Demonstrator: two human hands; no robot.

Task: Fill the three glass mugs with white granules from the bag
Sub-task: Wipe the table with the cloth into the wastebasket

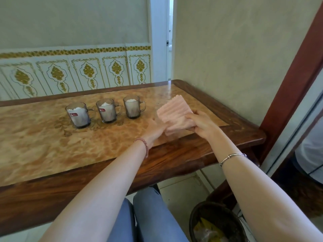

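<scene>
Three glass mugs stand in a row on the table, each holding white granules: the left mug, the middle mug and the right mug. To their right lies a folded pink ribbed cloth. My right hand grips the cloth's near right side. My left hand lies with straight fingers against the cloth's left edge. No bag is in view.
The table has a marbled top inside a dark wooden rim; its right end sits close to the wall. A dark bin with rubbish stands on the floor below the right corner. My knees are under the front edge.
</scene>
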